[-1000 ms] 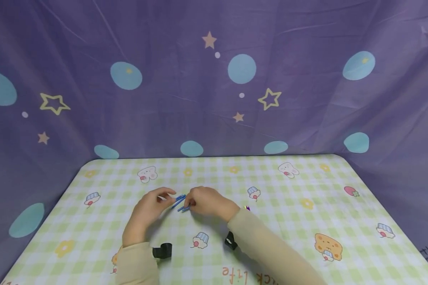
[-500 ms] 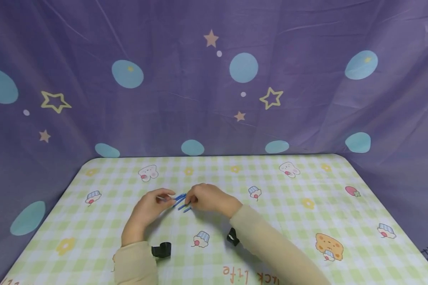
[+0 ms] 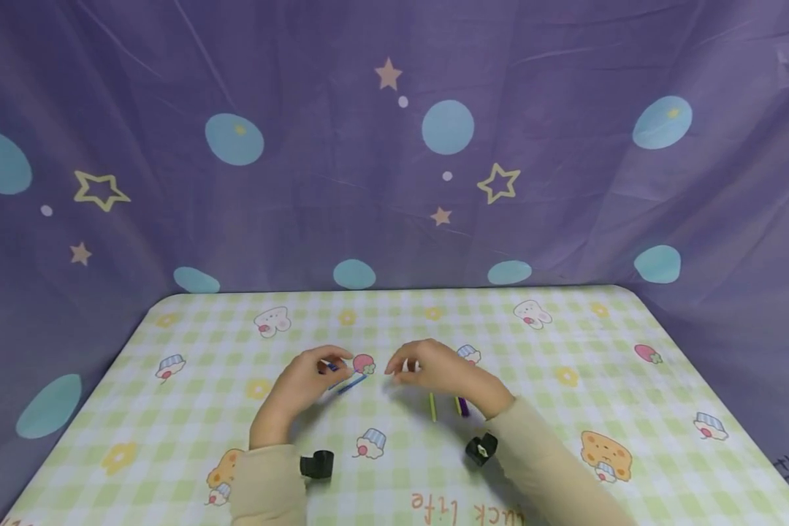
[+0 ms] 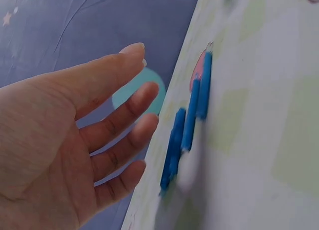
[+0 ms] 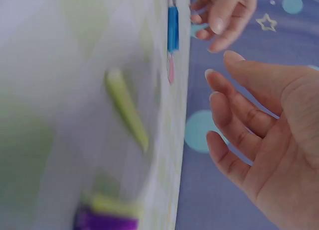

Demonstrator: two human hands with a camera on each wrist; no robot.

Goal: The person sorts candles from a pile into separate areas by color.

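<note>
Slim blue sticks (image 4: 190, 114) lie by the fingertips of the left hand (image 3: 297, 381), nearer it than the right hand (image 3: 442, 369), long axes slanting from near left to far right. Both hands are relaxed, holding nothing. A straight, slender green stick (image 3: 433, 408) lies just near of the right hand on the checked, printed cloth (image 3: 401, 471).

Green-checked table (image 3: 105, 409), blue sticks (image 4: 191, 114), yellow-green sticks (image 3: 432, 407), purple piece (image 3: 463, 406) on top

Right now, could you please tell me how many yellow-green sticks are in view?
2. One yellow-green stick lies alone; the other lies to its right, beside something purple. The right hand may hide more.
</note>
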